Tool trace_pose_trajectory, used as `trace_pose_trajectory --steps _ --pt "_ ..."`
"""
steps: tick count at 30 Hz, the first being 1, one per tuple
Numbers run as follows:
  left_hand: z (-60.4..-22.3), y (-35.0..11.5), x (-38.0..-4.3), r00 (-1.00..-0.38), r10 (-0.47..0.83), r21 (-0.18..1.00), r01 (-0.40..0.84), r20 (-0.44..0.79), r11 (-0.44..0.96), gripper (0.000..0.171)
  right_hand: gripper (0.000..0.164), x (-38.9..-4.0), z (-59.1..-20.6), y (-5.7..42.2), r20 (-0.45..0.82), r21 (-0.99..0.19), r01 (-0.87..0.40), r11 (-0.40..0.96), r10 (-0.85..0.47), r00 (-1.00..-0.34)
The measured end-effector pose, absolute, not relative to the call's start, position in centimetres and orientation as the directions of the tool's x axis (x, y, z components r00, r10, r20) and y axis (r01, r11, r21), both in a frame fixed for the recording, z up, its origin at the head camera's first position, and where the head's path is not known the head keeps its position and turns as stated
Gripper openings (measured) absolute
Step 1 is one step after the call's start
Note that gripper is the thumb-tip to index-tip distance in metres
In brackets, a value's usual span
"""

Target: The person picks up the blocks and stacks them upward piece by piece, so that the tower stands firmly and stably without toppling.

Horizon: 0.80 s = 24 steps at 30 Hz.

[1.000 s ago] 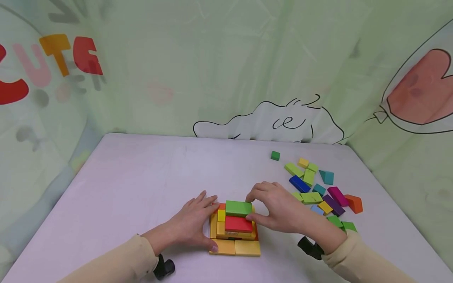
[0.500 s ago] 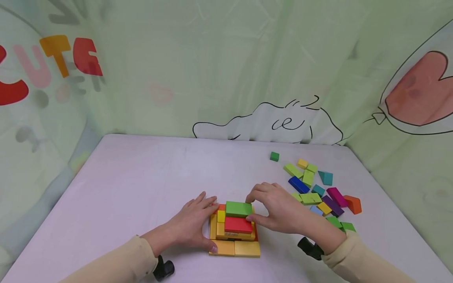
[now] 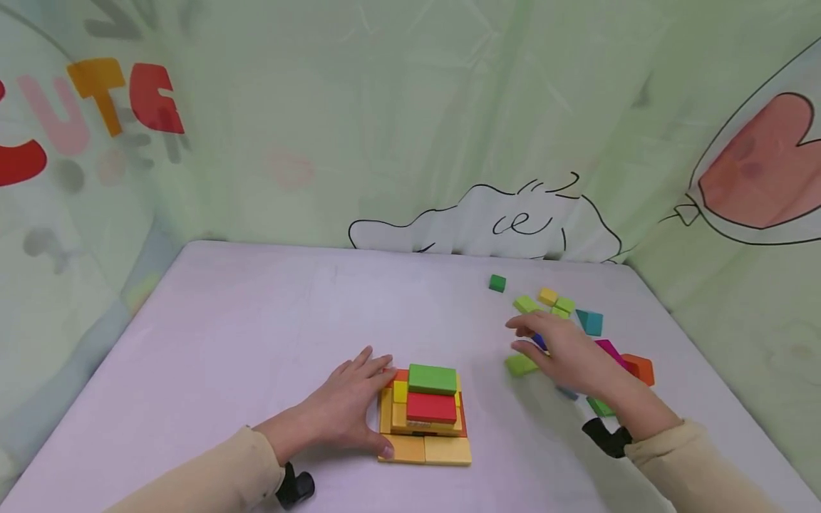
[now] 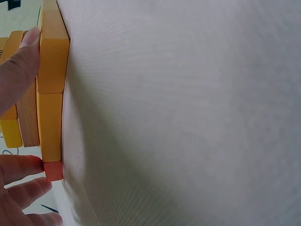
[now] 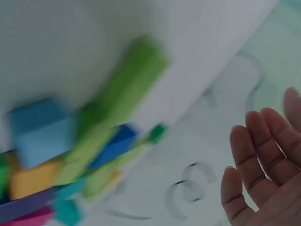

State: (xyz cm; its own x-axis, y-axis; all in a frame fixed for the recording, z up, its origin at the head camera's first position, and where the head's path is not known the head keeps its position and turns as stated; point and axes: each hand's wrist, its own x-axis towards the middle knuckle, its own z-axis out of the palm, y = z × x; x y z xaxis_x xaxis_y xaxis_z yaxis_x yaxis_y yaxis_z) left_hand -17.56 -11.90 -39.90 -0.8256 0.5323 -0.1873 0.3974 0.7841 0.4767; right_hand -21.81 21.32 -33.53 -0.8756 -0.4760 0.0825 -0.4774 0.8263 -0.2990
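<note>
A stepped stack of wooden blocks stands in front of me in the head view, with a green block (image 3: pixel 432 379) on top and a red block (image 3: pixel 431 408) just in front of it. Yellow-orange blocks (image 3: pixel 447 450) make up its base. My left hand (image 3: pixel 346 406) braces the stack's left side, fingers spread. In the left wrist view the thumb lies against an orange block (image 4: pixel 53 66) and fingertips touch a red-orange block (image 4: pixel 53 171). My right hand (image 3: pixel 577 356) hovers over scattered blocks, holding nothing, fingers loosely bent. Beneath it shows a light green block (image 3: pixel 521 365).
Loose coloured blocks lie at the right of the table, among them a teal triangle (image 3: pixel 590 323), an orange block (image 3: pixel 640 369) and a magenta block (image 3: pixel 611 352). A dark green cube (image 3: pixel 497 283) sits farther back. A printed curtain (image 3: pixel 288 128) surrounds the table.
My right hand has left the green block on top of the stack and moved right, over the loose blocks. The left hand and the stack stay in place.
</note>
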Motion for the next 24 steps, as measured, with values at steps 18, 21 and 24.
trace_pose_trajectory --steps 18,21,24 --pt "-39.8 -11.9 -17.4 -0.829 0.526 0.488 0.385 -0.192 0.784 0.106 0.035 -22.5 -38.2 24.3 -0.06 -0.142 -0.47 0.871 -0.481 -0.874" --pt "-39.8 -11.9 -17.4 -0.828 0.527 0.49 0.386 -0.19 0.782 0.106 0.036 -22.0 -38.1 23.9 -0.093 -0.168 -0.443 0.88 -0.462 -0.882" --pt "-39.9 -11.9 -17.4 -0.829 0.527 0.493 0.383 -0.19 0.781 0.106 0.035 -21.9 -38.1 23.9 -0.113 -0.186 -0.414 0.891 -0.438 -0.892"
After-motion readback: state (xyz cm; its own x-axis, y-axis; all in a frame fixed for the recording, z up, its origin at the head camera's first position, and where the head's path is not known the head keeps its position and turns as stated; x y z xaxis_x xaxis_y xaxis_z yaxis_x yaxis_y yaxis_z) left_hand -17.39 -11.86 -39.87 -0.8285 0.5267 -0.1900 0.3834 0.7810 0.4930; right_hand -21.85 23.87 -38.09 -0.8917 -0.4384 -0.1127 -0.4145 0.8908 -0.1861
